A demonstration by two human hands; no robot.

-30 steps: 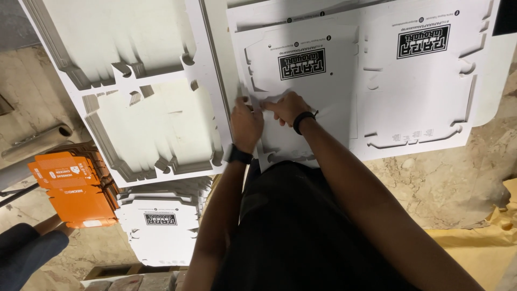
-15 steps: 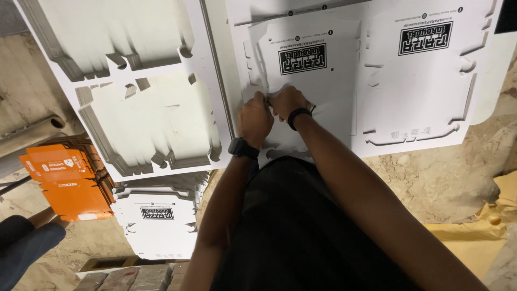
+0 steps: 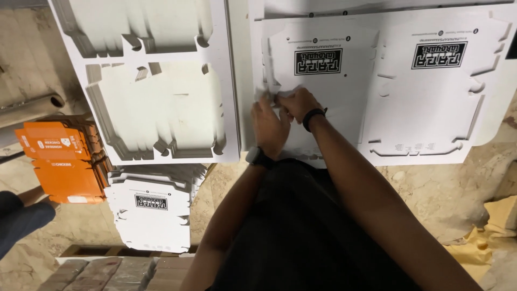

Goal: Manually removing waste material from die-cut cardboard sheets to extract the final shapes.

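The big white die-cut sheet [image 3: 377,91] at 12 o'clock keeps both box blanks unpunched. At 10 o'clock lies an emptied waste frame [image 3: 231,108], and at 8 o'clock a stack of freed blanks [image 3: 151,215] (so work looks partly done). Left hand [image 3: 269,126] presses flat; right hand [image 3: 297,103] pinches the blank's edge.

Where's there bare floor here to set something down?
Bare stone floor lies right of the arms, between the printed die-cut sheet and yellow scraps. Left is crowded: punched-out frame, white blank stack, orange stack. Both hands, left hand and right hand, cover the sheet's edge.
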